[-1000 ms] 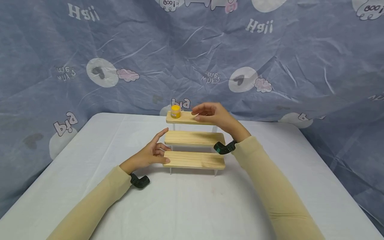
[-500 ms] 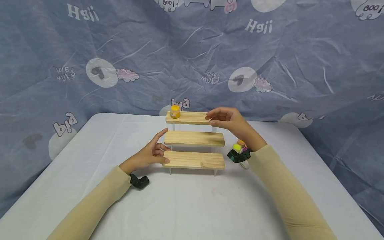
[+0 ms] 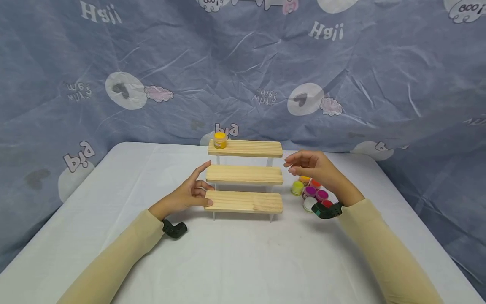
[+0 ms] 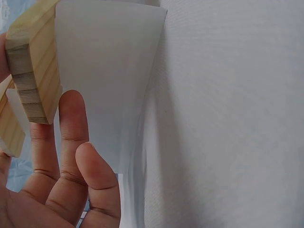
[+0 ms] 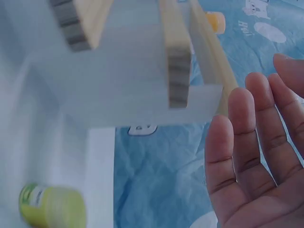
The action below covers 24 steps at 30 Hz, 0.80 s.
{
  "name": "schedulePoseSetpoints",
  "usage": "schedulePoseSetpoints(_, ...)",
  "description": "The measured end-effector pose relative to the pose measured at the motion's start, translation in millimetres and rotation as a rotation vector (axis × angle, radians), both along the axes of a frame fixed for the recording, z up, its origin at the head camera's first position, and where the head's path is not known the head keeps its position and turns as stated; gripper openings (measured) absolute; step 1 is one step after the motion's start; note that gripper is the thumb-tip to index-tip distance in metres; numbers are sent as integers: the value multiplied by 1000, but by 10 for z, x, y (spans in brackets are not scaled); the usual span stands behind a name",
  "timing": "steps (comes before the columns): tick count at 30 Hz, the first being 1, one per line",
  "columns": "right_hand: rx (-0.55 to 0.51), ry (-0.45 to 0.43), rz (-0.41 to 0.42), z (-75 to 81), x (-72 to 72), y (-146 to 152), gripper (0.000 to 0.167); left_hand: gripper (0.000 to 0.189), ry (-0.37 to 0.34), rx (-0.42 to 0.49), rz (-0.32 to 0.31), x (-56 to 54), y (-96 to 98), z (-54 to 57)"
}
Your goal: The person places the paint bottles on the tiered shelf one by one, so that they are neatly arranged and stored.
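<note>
A three-tier wooden display stand [image 3: 244,175] with pale legs stands on the table. On the left end of its top tier sits a small yellow paint jar [image 3: 220,140]. My left hand [image 3: 186,195] grips the left end of the lowest tier [image 3: 243,202], thumb on top; in the left wrist view its fingers [image 4: 72,128] reach beneath the board [image 4: 43,61]. To the right of the stand my right hand [image 3: 317,169] is in the air, fingers loosely bent and holding nothing. Its palm and fingers [image 5: 242,128] show beside the tier ends in the right wrist view.
Right of the stand, partly under my right hand and wrist, several small jars cluster: yellow-green [image 3: 297,188], purple [image 3: 309,191], white [image 3: 309,204], red [image 3: 327,203] and orange [image 3: 304,179]. A blue-grey printed cloth [image 3: 243,76] hangs behind the white table [image 3: 243,261].
My right hand has moved right and down, from above the top tier to beside the stand, uncovering the jars. My left hand has kept its grip on the lowest tier.
</note>
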State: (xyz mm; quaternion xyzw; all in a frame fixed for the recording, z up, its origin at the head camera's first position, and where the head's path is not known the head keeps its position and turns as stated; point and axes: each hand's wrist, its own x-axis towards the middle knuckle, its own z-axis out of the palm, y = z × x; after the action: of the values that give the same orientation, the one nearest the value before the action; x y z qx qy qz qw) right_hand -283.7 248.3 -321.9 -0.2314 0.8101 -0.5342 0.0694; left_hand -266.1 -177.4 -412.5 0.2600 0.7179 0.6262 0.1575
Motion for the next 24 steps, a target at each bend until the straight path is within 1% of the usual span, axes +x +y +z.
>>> schedulePoseSetpoints(6,57,-8,-28,-123,82,301,33,121,1,-6,-2,3,0,8)
schedulePoseSetpoints(11,77,-11,-38,-226,157,606,32,121,3,-7,1,2,4,17)
schedulePoseSetpoints(16,96,-36,-66,-348,193,905,31,120,2,-24,13,7,2,24)
schedulePoseSetpoints(20,112,-28,-87,-421,229,1121,29,120,2,-27,15,13,0,27)
schedulePoseSetpoints(24,126,-24,-77,-502,260,1295,27,120,2,-26,14,10,-3,23)
